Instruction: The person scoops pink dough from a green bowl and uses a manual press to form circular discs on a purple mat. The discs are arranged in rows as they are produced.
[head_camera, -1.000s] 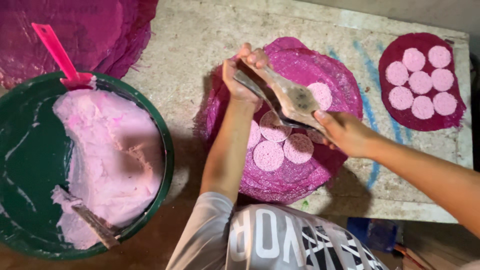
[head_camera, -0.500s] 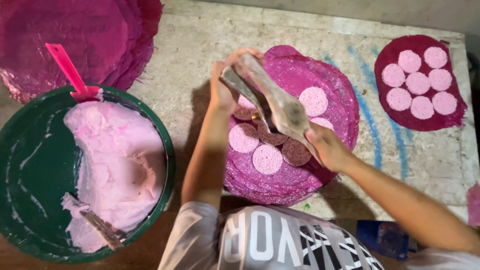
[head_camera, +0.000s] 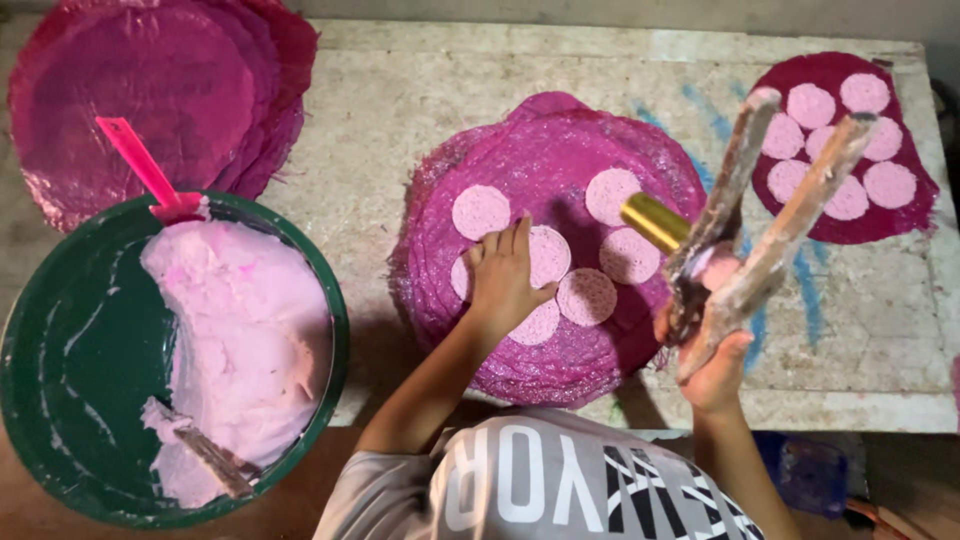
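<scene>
Right hand (head_camera: 712, 365) now grips the paste-caked tongs-like press (head_camera: 760, 215) lifted clear of the magenta sheet stack (head_camera: 560, 160), where it worked a moment ago; left hand (head_camera: 505, 275), fingers together, presses flat on the newly laid pink discs (head_camera: 585, 295)

On your left there's a big round green tub (head_camera: 70, 400) half full of pale pink paste (head_camera: 250, 340), with a pink plastic scraper (head_camera: 140, 165) stuck in it. Behind it, stacked magenta round sheets (head_camera: 150, 90). Far right, a dark red sheet (head_camera: 905, 215) carrying pink discs (head_camera: 810, 105).
</scene>
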